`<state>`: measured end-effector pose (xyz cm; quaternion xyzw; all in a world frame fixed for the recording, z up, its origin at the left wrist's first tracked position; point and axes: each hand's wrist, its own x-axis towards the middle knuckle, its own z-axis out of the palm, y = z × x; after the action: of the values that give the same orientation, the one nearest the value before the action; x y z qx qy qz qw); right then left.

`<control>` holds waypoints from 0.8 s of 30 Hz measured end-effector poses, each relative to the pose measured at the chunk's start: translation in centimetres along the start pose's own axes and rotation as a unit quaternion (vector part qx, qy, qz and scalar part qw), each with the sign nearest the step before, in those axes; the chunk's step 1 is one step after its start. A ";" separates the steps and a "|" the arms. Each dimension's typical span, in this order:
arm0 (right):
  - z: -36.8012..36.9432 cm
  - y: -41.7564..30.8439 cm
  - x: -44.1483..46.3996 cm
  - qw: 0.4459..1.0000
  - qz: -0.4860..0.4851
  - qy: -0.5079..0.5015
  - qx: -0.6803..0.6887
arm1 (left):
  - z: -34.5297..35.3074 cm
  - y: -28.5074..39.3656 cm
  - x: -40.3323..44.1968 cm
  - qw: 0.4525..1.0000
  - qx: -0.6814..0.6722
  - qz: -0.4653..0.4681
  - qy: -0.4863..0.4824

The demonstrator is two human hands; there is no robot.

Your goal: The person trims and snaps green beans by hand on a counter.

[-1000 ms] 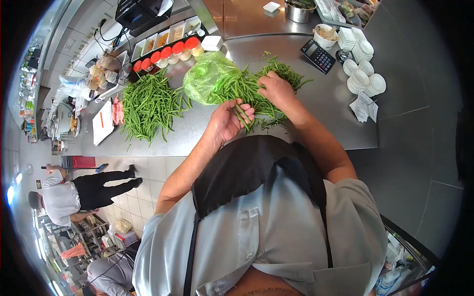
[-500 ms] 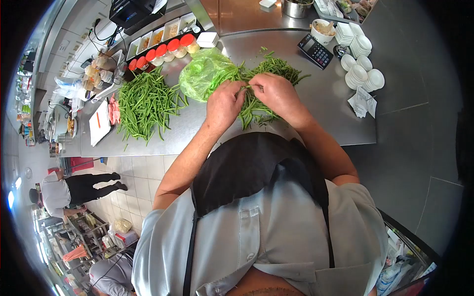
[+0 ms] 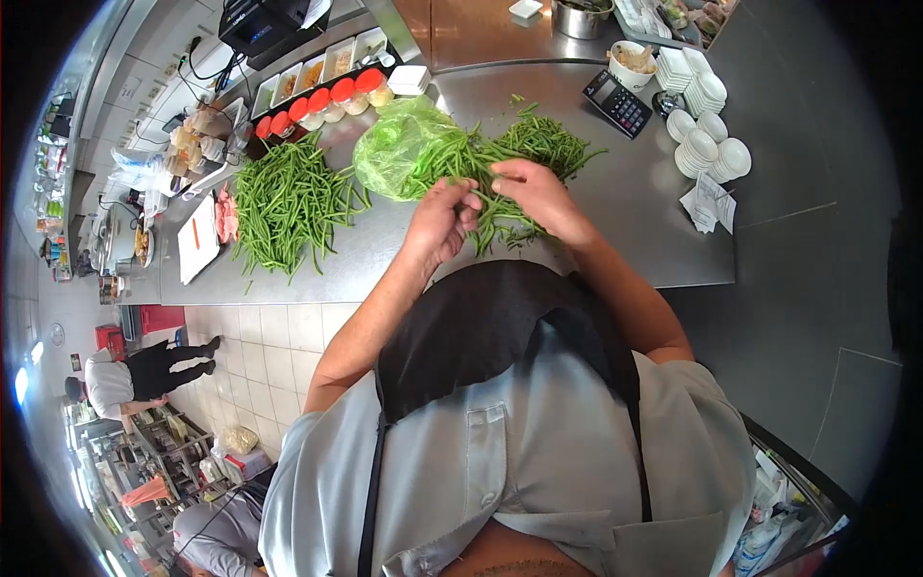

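Several long green beans lie in a loose bunch (image 3: 468, 151) across the mouth of a pale green plastic bag (image 3: 396, 144). My left hand (image 3: 444, 223) is closed in front of the bag, thumb and forefinger pinched on a thin green bean. To its right, my right hand (image 3: 540, 197) bends thumb and forefinger round a green bean at the edge of the bunch; its other fingers are partly hidden. Beyond that hand is a pile of green beans (image 3: 550, 144), and short bean pieces (image 3: 502, 231) lie below the hands. A larger heap of beans (image 3: 288, 207) spreads at left.
Red-lidded jars (image 3: 344, 94) line the counter's back, before a row of ingredient trays (image 3: 310, 73). A calculator (image 3: 617, 103), a white tub (image 3: 632, 65) and stacked white cups (image 3: 697, 149) stand at right. A notepad (image 3: 197, 245) lies at left. A person (image 3: 144, 375) stands far left.
My hands have drawn apart from where they met over the beans. The left has moved down slightly and turned, showing its curled fingers. The person at far left has shifted.
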<state>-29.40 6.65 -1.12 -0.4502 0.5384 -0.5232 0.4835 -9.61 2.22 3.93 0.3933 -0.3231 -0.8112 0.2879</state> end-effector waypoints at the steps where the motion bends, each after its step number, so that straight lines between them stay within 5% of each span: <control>1: -0.2 0.0 -0.6 0.999 -0.016 -0.038 -0.034 | -0.8 -0.1 0.2 1.000 -0.026 0.003 0.007; 4: -0.4 -1.4 -1.3 0.985 0.047 -0.118 -0.114 | -1.7 -0.3 0.7 0.999 -0.043 0.023 0.025; 14: 0.0 -1.1 -1.5 0.984 0.005 -0.061 -0.165 | -0.9 -0.2 -0.6 0.995 -0.002 0.099 0.022; 21: -0.3 -0.6 -1.1 0.993 0.038 -0.072 -0.089 | -0.7 -0.3 -0.8 0.995 -0.035 0.090 0.004; 24: -1.7 -2.4 -0.4 0.994 0.101 -0.048 0.012 | -1.7 -0.7 -0.7 0.983 -0.180 0.008 -0.022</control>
<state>-31.13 7.15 1.29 -0.4121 0.5506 -0.4557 0.5651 -8.00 2.63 2.87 0.3146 -0.1815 -0.8624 0.3526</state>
